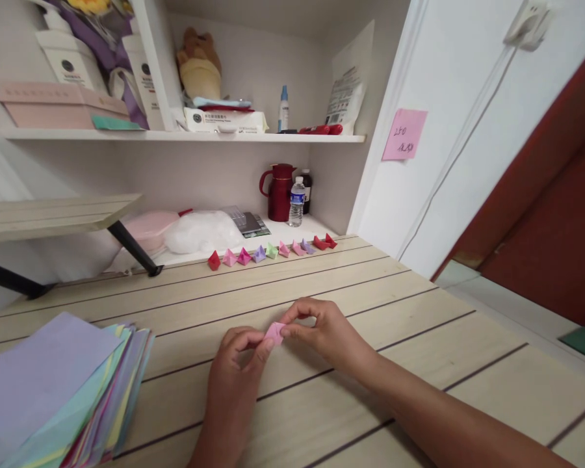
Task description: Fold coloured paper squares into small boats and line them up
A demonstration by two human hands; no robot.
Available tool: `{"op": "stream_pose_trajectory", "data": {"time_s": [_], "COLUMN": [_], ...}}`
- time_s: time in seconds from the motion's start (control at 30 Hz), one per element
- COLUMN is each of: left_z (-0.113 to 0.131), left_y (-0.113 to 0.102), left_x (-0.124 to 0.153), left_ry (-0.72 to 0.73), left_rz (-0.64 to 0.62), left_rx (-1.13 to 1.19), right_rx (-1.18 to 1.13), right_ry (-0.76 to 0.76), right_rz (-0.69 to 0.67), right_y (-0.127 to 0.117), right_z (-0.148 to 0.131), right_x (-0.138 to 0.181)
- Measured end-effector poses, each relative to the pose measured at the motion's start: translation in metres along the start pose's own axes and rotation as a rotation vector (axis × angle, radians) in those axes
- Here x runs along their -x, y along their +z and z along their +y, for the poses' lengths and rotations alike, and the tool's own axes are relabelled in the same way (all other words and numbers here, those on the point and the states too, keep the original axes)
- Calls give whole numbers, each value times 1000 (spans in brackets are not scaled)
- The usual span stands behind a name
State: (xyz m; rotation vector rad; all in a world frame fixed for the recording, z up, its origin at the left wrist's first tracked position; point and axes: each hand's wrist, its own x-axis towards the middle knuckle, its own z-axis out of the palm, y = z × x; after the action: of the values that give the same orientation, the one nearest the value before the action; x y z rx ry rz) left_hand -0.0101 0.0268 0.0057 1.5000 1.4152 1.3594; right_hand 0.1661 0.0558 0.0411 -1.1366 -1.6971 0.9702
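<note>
A small folded piece of pink paper [274, 333] is held between both hands, a little above the striped tabletop [361, 286]. My left hand [238, 364] pinches its left side with thumb and fingers. On the opposite side, my right hand [322, 328] grips the right corner between thumb and index finger. Beyond the hands, a row of small folded paper boats stands along the table's back edge, among them a red one [214, 260], a green one [272, 250] and a purple one [259, 253].
A stack of coloured paper sheets [53, 377] lies at the left. Behind it stands a small raised shelf with black legs [134, 249]. A red jug [279, 195], a water bottle [296, 203] and a white plastic bag [202, 232] sit in the cubby at the back.
</note>
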Motion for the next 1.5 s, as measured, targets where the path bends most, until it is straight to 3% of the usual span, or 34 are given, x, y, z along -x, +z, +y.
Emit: {"op": "stream_pose_trajectory", "data": {"time_s": [0.33,0.87,1.3,1.5], "left_z": [-4,-1,-2,-3], "left_y": [5,9,9,11], "left_x": [1,5,6,7], "left_ry": [78,55,110,161], "left_rz": [68,-12,0,47], "left_rx": [-136,-131,-143,-176], "right_rx": [57,43,69,72], "right_ry": [-2,28,-102,-98], "right_rz": [-117,-188,-115,-151], "right_y": [5,3,6,7], "right_z": [18,23,10,11], "right_x": [0,2,5,7]}}
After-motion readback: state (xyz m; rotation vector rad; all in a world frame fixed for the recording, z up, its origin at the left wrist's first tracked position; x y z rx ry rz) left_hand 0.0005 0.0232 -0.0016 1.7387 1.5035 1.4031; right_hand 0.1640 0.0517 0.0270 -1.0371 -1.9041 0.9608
